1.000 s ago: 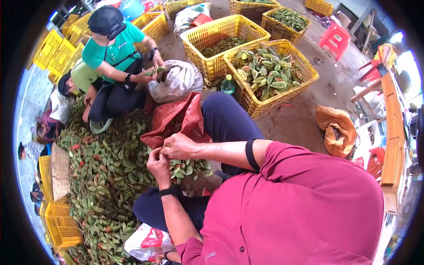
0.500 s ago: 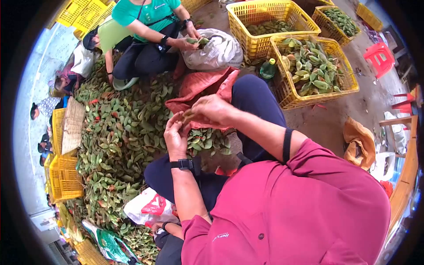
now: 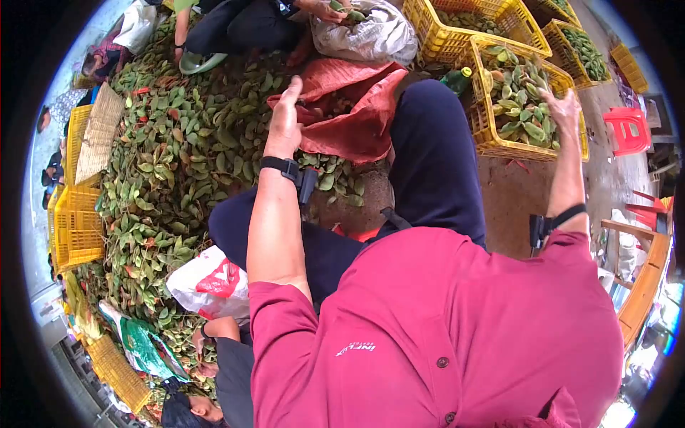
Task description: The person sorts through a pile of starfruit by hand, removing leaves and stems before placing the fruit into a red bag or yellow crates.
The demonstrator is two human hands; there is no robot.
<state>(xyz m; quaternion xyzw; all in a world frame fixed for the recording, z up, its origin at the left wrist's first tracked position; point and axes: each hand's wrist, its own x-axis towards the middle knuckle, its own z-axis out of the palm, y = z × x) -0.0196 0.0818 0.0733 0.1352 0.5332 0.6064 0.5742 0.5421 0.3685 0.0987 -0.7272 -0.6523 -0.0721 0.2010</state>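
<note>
My left hand (image 3: 285, 120) is raised beside the left edge of a red woven sack (image 3: 364, 125), thumb apart from the fingers, and nothing shows in it. The sack's mouth gapes, with small dark pieces inside. My right hand (image 3: 562, 110) reaches out over the right side of a yellow crate (image 3: 492, 146), fingers spread and no item visible in them. Flat, leaf-shaped green and brown pods (image 3: 524, 100) fill that crate. A broad heap of similar pods (image 3: 171, 171) covers the floor left of my legs.
Opposite me a person's hand (image 3: 330, 11) holds green pods over a white sack (image 3: 367, 36). Another yellow crate (image 3: 435, 50) stands behind mine, near a green bottle (image 3: 457, 80). A red stool (image 3: 628, 132) is at right; a white plastic bag (image 3: 210, 282) lies by my left knee.
My hands were together over the red sack, fingering a small brownish piece. Now they are apart: the right has swung right to the crate, the left is open. The view has shifted.
</note>
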